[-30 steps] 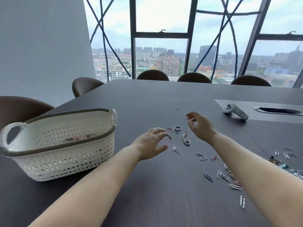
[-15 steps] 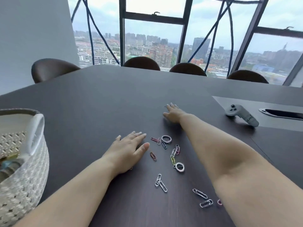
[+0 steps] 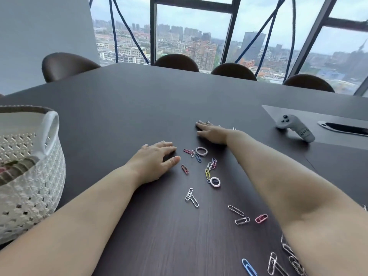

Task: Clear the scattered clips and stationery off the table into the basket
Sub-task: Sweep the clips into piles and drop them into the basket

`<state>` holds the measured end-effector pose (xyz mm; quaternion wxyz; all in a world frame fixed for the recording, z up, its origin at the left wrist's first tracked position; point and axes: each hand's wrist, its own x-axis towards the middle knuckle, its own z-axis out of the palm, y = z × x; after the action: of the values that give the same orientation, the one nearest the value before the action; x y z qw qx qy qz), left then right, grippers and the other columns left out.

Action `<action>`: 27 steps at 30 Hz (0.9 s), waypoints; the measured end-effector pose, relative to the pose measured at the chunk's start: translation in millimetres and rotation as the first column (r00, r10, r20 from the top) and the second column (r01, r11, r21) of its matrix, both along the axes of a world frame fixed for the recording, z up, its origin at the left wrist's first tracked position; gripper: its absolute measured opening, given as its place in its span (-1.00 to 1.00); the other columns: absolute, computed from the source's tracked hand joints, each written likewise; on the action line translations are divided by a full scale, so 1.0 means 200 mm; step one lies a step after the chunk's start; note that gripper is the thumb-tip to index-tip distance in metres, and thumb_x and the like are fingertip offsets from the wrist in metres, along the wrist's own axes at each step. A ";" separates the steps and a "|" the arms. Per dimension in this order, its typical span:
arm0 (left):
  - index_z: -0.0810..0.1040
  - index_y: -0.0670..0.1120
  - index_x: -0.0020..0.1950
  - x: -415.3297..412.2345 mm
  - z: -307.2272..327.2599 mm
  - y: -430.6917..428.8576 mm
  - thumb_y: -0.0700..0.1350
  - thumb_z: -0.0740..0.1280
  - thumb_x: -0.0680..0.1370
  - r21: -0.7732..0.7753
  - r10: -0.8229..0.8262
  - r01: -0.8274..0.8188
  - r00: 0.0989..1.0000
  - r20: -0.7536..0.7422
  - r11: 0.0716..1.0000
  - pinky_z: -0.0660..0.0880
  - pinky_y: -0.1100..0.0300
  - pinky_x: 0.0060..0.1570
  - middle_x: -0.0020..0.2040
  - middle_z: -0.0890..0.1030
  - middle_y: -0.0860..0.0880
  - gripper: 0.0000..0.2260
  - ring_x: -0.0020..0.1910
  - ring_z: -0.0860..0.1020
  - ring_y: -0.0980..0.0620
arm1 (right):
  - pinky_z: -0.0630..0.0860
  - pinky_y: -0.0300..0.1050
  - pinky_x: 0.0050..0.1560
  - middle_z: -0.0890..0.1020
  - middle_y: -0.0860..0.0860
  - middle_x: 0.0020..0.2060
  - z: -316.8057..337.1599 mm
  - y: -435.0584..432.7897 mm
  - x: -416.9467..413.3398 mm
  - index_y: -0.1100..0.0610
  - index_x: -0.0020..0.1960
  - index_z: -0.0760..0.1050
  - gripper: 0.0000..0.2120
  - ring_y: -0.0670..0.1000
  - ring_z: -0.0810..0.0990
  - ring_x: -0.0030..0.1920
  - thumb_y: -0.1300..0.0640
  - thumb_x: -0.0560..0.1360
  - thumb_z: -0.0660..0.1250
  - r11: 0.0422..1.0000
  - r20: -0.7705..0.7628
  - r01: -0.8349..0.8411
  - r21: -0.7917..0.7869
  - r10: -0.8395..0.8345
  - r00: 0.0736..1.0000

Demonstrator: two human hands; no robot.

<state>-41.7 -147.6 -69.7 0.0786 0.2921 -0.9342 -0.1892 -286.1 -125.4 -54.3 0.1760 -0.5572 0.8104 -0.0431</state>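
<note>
At 12 o'clock on the tabletop (image 3: 139, 108) the right hand (image 3: 212, 133) now lies flat, palm down, fingers straight, holding nothing. A second ago it was raised with curled fingers. The left hand (image 3: 155, 159) has dropped flat too, fingers relaxed and empty, just at 9 o'clock of the paper clips (image 3: 207, 173). Clips lie loose between the forearms and out toward 5 o'clock. The basket (image 3: 39, 186) sits well apart at 9 o'clock. Looks like setup for a sweep; nothing gathered yet.
</note>
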 end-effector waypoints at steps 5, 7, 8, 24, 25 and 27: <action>0.26 0.02 0.45 0.00 0.00 0.00 0.15 0.11 0.58 -0.020 0.011 -0.010 1.000 0.004 1.000 -0.04 0.03 0.48 0.50 0.19 0.12 -0.54 0.50 0.08 0.16 | 0.29 -0.25 0.28 0.47 0.02 0.33 0.08 0.21 0.06 0.20 0.28 0.48 -0.68 -0.03 0.36 0.38 0.14 0.58 0.14 0.988 0.336 0.004 -0.157 0.049 0.941; 0.26 0.03 0.45 0.00 -0.01 0.00 0.15 0.11 0.58 -0.038 0.011 -0.011 1.000 0.009 0.999 -0.03 0.03 0.48 0.50 0.19 0.12 -0.53 0.50 0.09 0.16 | 0.44 -0.22 0.03 0.66 0.00 -0.06 0.12 0.25 -0.02 0.22 0.06 0.61 -0.74 0.01 0.58 0.01 0.15 0.56 0.17 0.922 0.322 0.150 -0.357 -0.029 0.946; 0.26 0.03 0.45 -0.01 -0.01 0.00 0.15 0.11 0.58 -0.041 0.011 -0.011 1.000 0.009 0.999 -0.03 0.04 0.47 0.50 0.20 0.12 -0.54 0.50 0.09 0.16 | 0.46 -0.17 -0.04 0.64 -0.01 -0.18 0.13 0.25 -0.09 0.21 0.04 0.61 -0.75 0.04 0.57 -0.09 0.16 0.55 0.18 0.877 0.245 0.209 -0.433 -0.109 0.964; 0.14 0.10 0.49 0.00 -0.02 -0.01 0.09 0.08 0.60 -0.022 -0.059 0.059 0.998 0.022 0.998 -0.10 -0.05 0.48 0.53 0.07 0.17 -0.55 0.51 -0.04 0.19 | -0.24 -0.03 0.49 -0.05 -0.05 0.53 -0.01 0.43 0.00 0.07 0.52 -0.02 -0.55 -0.04 -0.17 0.52 0.07 0.65 -0.07 0.993 0.067 -0.114 -0.034 0.116 0.991; 0.13 0.10 0.49 0.00 -0.01 0.00 0.07 0.07 0.61 -0.015 -0.075 0.075 0.997 0.025 0.997 -0.11 -0.07 0.47 0.53 0.07 0.17 -0.56 0.51 -0.05 0.18 | -0.23 -0.03 0.48 -0.06 -0.05 0.53 -0.01 0.49 0.05 0.06 0.52 -0.02 -0.55 -0.04 -0.18 0.52 0.06 0.65 -0.07 0.990 0.062 -0.137 -0.020 0.138 0.988; 0.16 0.08 0.49 0.00 0.00 0.01 0.03 0.06 0.63 -0.005 -0.109 0.109 0.994 0.023 0.994 -0.10 -0.05 0.47 0.52 0.12 0.16 -0.59 0.52 -0.04 0.18 | -0.24 -0.04 0.48 -0.09 -0.05 0.53 -0.01 0.63 0.16 0.06 0.52 -0.04 -0.54 -0.04 -0.19 0.52 0.06 0.65 -0.06 0.985 0.057 -0.175 -0.002 0.174 0.983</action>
<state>-42.2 -145.4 -69.0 0.0587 0.2425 -0.9502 -0.1870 -255.0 -0.4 -56.7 0.2029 -0.6243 0.7532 -0.0420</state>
